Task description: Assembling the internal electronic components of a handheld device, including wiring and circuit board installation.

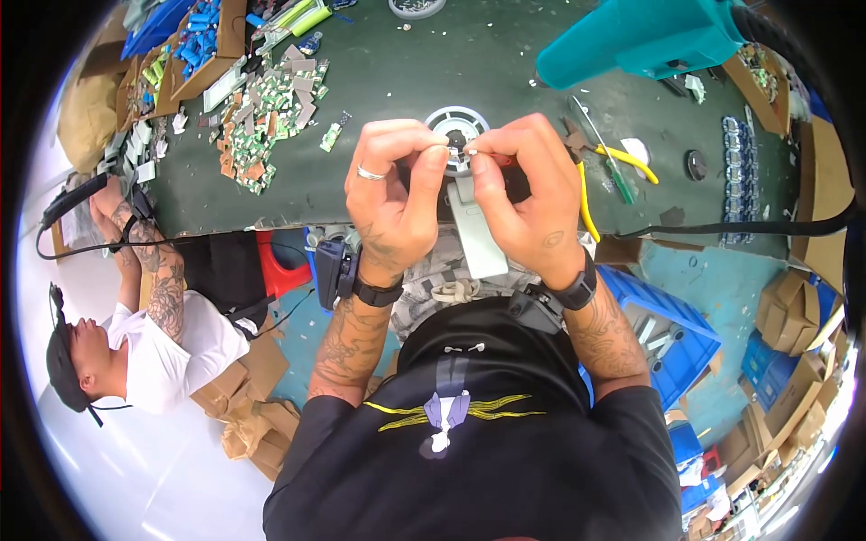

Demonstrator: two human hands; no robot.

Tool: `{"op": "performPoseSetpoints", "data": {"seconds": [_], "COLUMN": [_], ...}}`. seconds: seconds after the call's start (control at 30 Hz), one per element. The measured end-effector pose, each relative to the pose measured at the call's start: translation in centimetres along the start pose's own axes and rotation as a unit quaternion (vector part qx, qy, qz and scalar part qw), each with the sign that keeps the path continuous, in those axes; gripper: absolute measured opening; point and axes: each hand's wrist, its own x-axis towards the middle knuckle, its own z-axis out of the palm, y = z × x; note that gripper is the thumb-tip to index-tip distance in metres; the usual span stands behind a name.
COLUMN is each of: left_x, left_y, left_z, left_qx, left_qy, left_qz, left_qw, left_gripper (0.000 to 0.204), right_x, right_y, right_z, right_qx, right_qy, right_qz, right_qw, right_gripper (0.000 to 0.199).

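My left hand (397, 189), a ring on one finger, has its thumb and forefinger pinched together over a round grey ring-shaped head (456, 114). What those fingertips hold is too small to make out. Opposite it, my right hand (534, 194) pinches a tiny white piece (472, 154), perhaps a plug, with a bit of red wire showing by the fingers. The round head has dark parts in its middle and is partly covered by my fingers. A pale, flat handle (478, 236) extends from below it over the table's front edge toward my lap.
To the left lies a heap of small green circuit boards (271, 122), with boxes of blue cells (198, 41) behind. Yellow-handled pliers (629, 162), a green-handled screwdriver (621, 180) and a teal tool (640, 45) lie right. A co-worker (153, 343) sits at left; a blue crate (667, 334) stands below.
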Motion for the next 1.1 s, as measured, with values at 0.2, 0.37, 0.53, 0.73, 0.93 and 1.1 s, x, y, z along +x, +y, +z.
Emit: {"op": "performPoseSetpoints", "data": {"seconds": [0.2, 0.37, 0.53, 0.73, 0.93, 1.1], "left_x": [0.1, 0.2, -0.1, -1.8, -2.4, -2.4], "left_y": [0.7, 1.4, 1.8, 1.0, 1.1, 1.1], "left_z": [-1.2, -2.2, -2.2, -2.2, -2.1, -1.9], "left_qx": [0.026, 0.069, 0.189, 0.253, 0.271, 0.222], "left_qy": [-0.056, -0.072, -0.086, -0.054, -0.030, -0.001], "left_qz": [0.034, 0.021, 0.155, 0.229, 0.211, 0.129], "left_qw": [0.998, 0.995, 0.966, 0.938, 0.939, 0.967], "left_gripper": [0.023, 0.033, 0.040, 0.044, 0.045, 0.048], "right_x": [0.0, 0.1, 0.0, 0.0, 0.0, 0.0], "right_y": [0.2, -0.1, 0.0, -0.2, -0.2, -0.1], "right_z": [-0.1, -0.1, 0.1, 0.2, 0.3, 0.3], "right_qx": [0.007, 0.014, 0.011, 0.007, 0.008, 0.015], "right_qy": [-0.003, -0.016, -0.012, -0.017, -0.018, -0.018], "right_qz": [0.000, -0.006, 0.001, 0.023, 0.020, 0.022], "right_qw": [1.000, 1.000, 1.000, 1.000, 1.000, 0.999], "right_gripper": [0.015, 0.018, 0.019, 0.018, 0.019, 0.018]}}
